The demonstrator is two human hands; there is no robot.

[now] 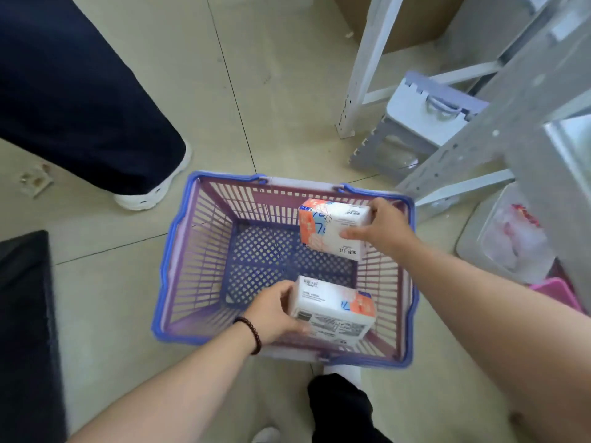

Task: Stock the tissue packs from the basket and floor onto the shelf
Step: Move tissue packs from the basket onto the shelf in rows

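Observation:
A purple basket [192, 251] with blue rim stands on the floor below me. Over its far right part, my right hand [382, 228] grips a white tissue pack [326, 230] with orange and blue print. Over its near side, my left hand [271, 311] grips a second tissue pack [334, 310] of the same kind by its left end. Apart from these two packs, the basket's lattice bottom shows bare. The grey metal shelf frame [499, 123] rises at the right.
Another person's dark trouser leg and white shoe [150, 193] stand at the basket's far left. A folded pale step stool [415, 123] leans under the shelf. A clear bin [505, 238] and a pink item [558, 292] sit at the right. A dark object [25, 314] lies at the left.

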